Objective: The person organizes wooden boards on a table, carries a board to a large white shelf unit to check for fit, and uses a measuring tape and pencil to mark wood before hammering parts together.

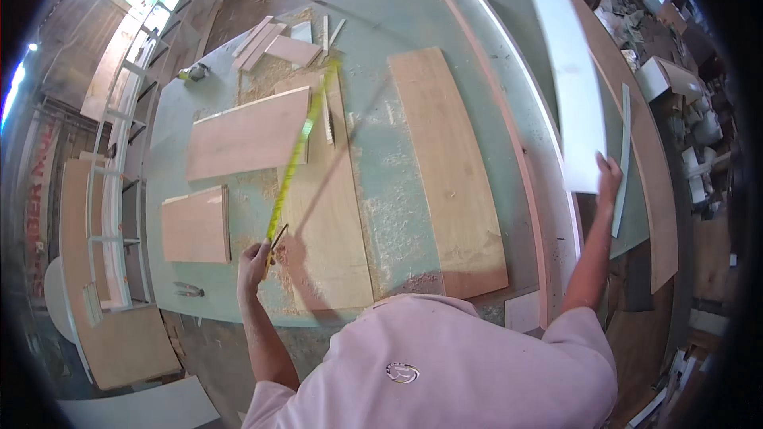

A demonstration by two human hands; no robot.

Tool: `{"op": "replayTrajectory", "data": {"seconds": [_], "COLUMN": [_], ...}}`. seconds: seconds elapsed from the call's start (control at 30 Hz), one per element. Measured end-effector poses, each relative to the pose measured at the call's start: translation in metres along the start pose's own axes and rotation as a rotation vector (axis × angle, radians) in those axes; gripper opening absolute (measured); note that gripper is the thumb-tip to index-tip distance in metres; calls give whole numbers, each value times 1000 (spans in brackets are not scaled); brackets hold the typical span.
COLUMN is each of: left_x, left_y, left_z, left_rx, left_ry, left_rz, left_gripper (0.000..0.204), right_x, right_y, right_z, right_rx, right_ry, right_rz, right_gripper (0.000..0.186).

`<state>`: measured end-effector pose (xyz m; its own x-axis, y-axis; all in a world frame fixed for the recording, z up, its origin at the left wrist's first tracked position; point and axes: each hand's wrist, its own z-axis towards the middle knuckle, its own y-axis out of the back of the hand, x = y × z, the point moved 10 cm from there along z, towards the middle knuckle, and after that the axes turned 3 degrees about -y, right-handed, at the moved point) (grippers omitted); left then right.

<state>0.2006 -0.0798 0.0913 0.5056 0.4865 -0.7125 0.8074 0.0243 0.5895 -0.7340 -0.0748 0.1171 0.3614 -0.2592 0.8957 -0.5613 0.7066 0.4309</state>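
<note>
My left hand (253, 268) is closed round a tape measure, whose yellow blade (301, 145) stretches far out over the worktable. A thin dark object (278, 237) sticks out at the same hand; I cannot make out what it is. My right hand (609, 179) grips the near end of a long white board (574, 83), raised at a tilt on the right. Beneath the blade lie a long pale wooden board (338, 214) and a shorter pinkish panel (246, 133). Another long wooden board (449, 175) rests between my two hands.
Sawdust covers parts of the green worktable (397, 214). Pliers (189, 289) lie at its near left, and a small tool (193, 72) at the far left. Stacked panels (195, 226), short offcuts (294, 51) and a long white-edged strip (520, 87) also rest there. Scrap (703, 151) is heaped at right.
</note>
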Motion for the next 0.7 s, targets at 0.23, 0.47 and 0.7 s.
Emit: {"op": "replayTrajectory", "data": {"seconds": [0.23,0.47,0.7], "left_x": [-14,-58,-37], "left_y": [-1,-14,-6], "left_z": [60,91,101], "left_rx": [81,107,158], "left_ry": [-148,-262,-242], "left_rz": [400,629,620], "left_gripper": [41,50,50], "right_x": [-69,-48,-49], "right_y": [128,139,2], "right_z": [-22,-84,-139], "right_rx": [-200,-559,-54], "right_ry": [-13,143,98], "right_rz": [-217,-1002,-790], "right_gripper": [49,26,42]}}
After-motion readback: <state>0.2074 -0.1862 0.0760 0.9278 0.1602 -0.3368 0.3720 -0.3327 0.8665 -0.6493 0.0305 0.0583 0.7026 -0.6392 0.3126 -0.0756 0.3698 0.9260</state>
